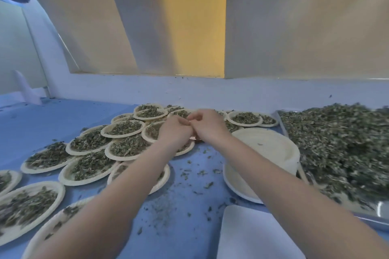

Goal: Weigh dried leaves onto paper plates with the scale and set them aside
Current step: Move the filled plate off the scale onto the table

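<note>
Nearest to us, at the bottom right, a flat white slab (259, 235) sits on the blue table (31, 124); likely the scale, though no display shows, so I can't swear to it. Beside it on the right, a stack of empty paper plates (265, 153), and right of that the metal tray (379, 219) heaped with dried leaves (341, 145). Loose crumbs scatter across the blue between them.

Left side, filled plates (88, 143) everywhere, overlapping one another in a spread that runs from the near left corner to the far middle.

Now the action: both forearms reach out over that spread. The left hand (175, 131) and right hand (208, 127) meet, touching, fingers curled inward, above a filled plate. Whether they pinch a plate rim or a tuft of leaves, I cannot tell; the fingertips are hidden and blurred.

My read: this is the set-aside step, a weighed portion being placed among the finished ones. Next would call for letting go, coming back right for a fresh plate off the stack, putting it on the scale, and pulling leaves from the tray.
</note>
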The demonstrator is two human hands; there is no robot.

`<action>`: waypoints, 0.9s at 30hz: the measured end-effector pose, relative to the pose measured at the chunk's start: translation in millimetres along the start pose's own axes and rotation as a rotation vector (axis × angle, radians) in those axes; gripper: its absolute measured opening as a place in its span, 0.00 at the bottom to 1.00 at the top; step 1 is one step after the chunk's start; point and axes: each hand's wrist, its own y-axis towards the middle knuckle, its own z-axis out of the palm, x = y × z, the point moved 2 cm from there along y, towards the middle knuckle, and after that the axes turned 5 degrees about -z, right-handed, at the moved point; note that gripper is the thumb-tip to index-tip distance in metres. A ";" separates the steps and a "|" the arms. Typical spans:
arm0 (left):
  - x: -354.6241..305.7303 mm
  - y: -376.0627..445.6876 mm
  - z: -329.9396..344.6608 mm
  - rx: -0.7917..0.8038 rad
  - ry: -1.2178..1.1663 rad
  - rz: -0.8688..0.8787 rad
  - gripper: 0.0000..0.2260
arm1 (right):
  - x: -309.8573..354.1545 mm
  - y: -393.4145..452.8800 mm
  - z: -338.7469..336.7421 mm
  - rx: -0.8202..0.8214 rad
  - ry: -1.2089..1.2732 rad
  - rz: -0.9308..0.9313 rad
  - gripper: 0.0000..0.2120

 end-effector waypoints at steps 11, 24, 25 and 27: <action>-20.0 -19.1 119.4 0.204 0.569 0.052 0.15 | -94.5 -53.7 -121.2 0.135 -0.960 0.239 0.09; -34.4 -5.5 114.6 0.239 0.684 0.046 0.10 | -114.8 -47.7 -145.1 0.021 -0.554 0.390 0.09; -38.0 -6.5 111.5 0.231 0.674 0.047 0.10 | -110.8 -48.1 -146.7 0.003 -0.542 0.376 0.07; -47.7 -10.1 104.3 0.220 0.642 0.075 0.11 | -101.7 -51.0 -150.2 -0.044 -0.513 0.320 0.11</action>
